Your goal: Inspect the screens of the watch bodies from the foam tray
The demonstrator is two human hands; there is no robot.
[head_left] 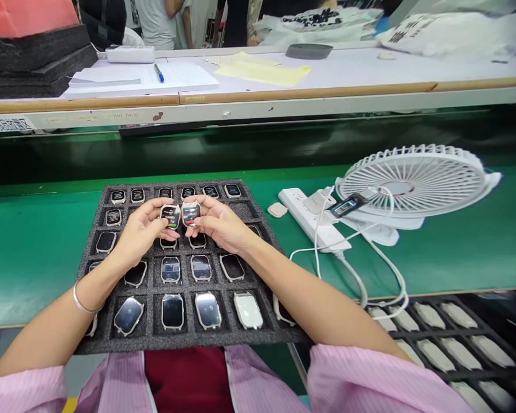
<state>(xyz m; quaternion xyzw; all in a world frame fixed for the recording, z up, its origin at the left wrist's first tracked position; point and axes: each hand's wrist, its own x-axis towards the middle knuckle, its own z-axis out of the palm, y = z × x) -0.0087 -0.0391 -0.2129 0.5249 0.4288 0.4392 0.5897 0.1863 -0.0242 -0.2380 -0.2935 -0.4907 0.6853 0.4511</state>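
Note:
My left hand (144, 226) grips a smartwatch body (171, 215) without a strap, its screen lit with text and a green patch at the bottom. Beside it, my right hand (215, 221) holds a second smartwatch body (191, 212), whose lit screen shows a red patch. My thumbs rest at the lower part of both screens. Below my hands lies a black foam tray (148, 338) with rows of compartments. Several watch bodies sit in it, such as a dark-screened one (172, 311) in the front row. In the back row, small text shows on the screens. My forearms hide some compartments.
Right of the tray are a white power strip (313, 221) with cables, a white fan (413, 183) and a small pale square piece (277, 210). A second tray (447, 332) with pale parts is at lower right. Papers (141, 77) and a pen (159, 73) lie on the shelf ahead.

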